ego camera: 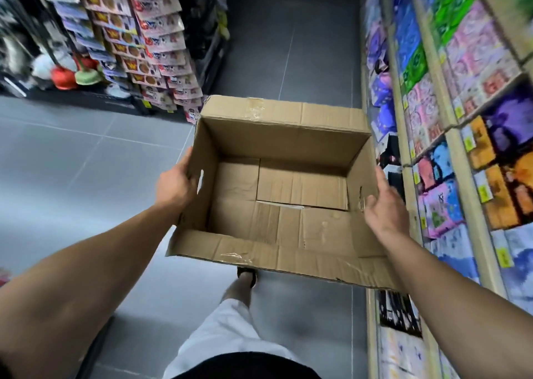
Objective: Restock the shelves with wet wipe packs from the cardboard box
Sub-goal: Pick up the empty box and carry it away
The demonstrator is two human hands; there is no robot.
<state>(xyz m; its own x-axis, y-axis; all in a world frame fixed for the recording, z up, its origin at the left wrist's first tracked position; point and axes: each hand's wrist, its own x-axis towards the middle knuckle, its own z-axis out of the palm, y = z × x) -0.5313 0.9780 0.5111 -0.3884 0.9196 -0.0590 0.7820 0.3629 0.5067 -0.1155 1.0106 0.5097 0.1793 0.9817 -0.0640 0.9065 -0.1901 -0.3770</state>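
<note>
A: Forearms reach out from the bottom corners, and between them hang white shorts (227, 332) and a sandalled foot (247, 273) on the grey floor (72, 177). What do the hands have?

B: Both are on the cardboard box (277, 194), which is held up off the floor in the aisle. The left hand (174, 185) grips the left wall, its thumb hooked over the top edge beside a small slot. The right hand (385, 205) lies against the right wall with fingers mostly straight and spread, thumb on the inside face, pressing more than clutching.

A: And the wet wipe packs?

B: None show in the box; only its taped bottom flaps are visible. Packs (450, 53) in purple, pink, green and orange fill the shelves (461, 159) just to the right, though blur makes the printing unreadable.

A: So how does the box handle now?

B: Probably very light, since it looks empty. The board is creased and the near flap (259, 251) sags outward, so it seems soft and likely to fold if squeezed hard. The walls are smooth, so a flat palm could slip.

A: Best place to hold?

B: Likely the top edges of the two side walls, or the slot on the left, rather than the loose flap. Held from two sides it should stay square; one-handed it may twist
</note>
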